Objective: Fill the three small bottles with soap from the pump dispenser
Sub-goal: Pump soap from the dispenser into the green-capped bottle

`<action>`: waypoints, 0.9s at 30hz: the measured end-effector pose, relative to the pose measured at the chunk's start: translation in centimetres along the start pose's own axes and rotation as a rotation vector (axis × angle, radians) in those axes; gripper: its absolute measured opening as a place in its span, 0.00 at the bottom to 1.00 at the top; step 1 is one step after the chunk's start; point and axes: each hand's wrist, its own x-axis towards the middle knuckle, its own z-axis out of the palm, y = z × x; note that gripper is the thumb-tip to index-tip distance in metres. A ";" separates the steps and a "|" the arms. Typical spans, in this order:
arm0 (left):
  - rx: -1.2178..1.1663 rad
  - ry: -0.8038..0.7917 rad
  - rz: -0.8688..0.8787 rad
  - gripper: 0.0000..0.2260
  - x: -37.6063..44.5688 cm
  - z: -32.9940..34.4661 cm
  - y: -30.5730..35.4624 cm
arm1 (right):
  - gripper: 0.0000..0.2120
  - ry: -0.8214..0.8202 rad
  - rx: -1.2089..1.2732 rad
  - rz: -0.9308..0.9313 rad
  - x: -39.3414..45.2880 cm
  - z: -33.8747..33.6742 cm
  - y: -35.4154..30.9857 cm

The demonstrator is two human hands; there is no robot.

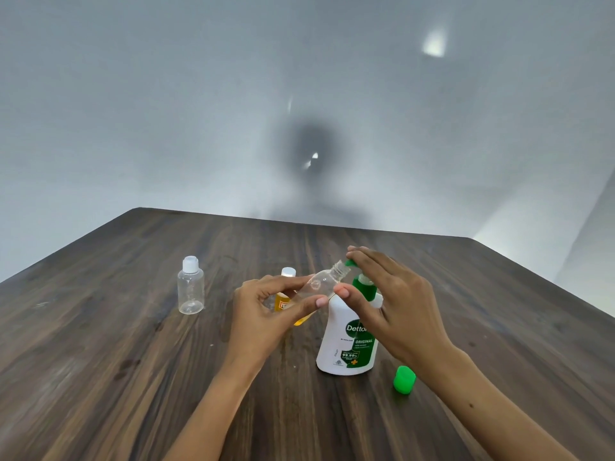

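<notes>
A white Dettol pump dispenser (342,341) with a green pump stands on the wooden table (133,344). My left hand (266,314) holds a clear, uncapped small bottle (319,284) tilted, its open mouth at the green nozzle (350,263). My right hand (396,301) lies on top of the pump head with straight fingers, its thumb touching the bottle's side. Behind my left hand stands a white-capped small bottle (287,287) with yellow soap in it. An empty clear bottle (190,287) with a white cap stands to the left.
A loose green cap (404,379) lies on the table, right of the dispenser, under my right forearm. The table's far edge meets a plain grey wall.
</notes>
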 end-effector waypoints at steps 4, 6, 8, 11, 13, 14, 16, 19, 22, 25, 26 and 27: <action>0.003 -0.003 -0.014 0.15 0.1 -0.1 -0.1 | 0.35 0.017 -0.018 -0.003 0.3 -0.2 -0.1; 0.008 -0.008 -0.012 0.16 0.1 -0.1 -0.2 | 0.36 0.017 -0.009 0.010 0.1 0.2 -0.2; 0.005 -0.017 -0.009 0.16 0.0 -0.1 -0.1 | 0.36 0.011 -0.008 0.012 -0.1 0.4 -0.3; 0.003 -0.010 -0.009 0.16 0.0 -0.1 -0.1 | 0.36 -0.001 -0.015 -0.010 0.0 0.1 0.0; 0.007 0.001 -0.016 0.16 0.0 -0.1 -0.2 | 0.36 0.000 -0.021 -0.020 0.3 -0.2 0.1; 0.007 0.003 -0.019 0.16 0.1 -0.1 -0.3 | 0.36 0.005 -0.024 -0.018 0.5 -0.2 0.1; 0.003 -0.006 -0.017 0.16 0.1 -0.1 -0.3 | 0.36 0.018 -0.022 -0.006 0.5 -0.1 -0.1; 0.003 -0.015 -0.008 0.15 -0.1 0.0 -0.1 | 0.36 0.012 -0.013 0.002 0.1 0.3 -0.3; 0.004 0.002 -0.003 0.14 -0.1 -0.1 0.1 | 0.35 -0.005 -0.022 -0.009 0.0 0.1 0.0; 0.000 0.006 -0.001 0.14 0.0 0.0 0.2 | 0.36 -0.009 -0.029 -0.022 0.4 -0.4 0.1; -0.004 0.005 -0.002 0.14 0.0 0.0 0.3 | 0.36 -0.006 -0.024 -0.021 0.5 -0.4 0.0; -0.003 0.002 -0.001 0.14 0.0 0.0 0.3 | 0.36 -0.002 -0.020 -0.017 0.5 -0.4 -0.1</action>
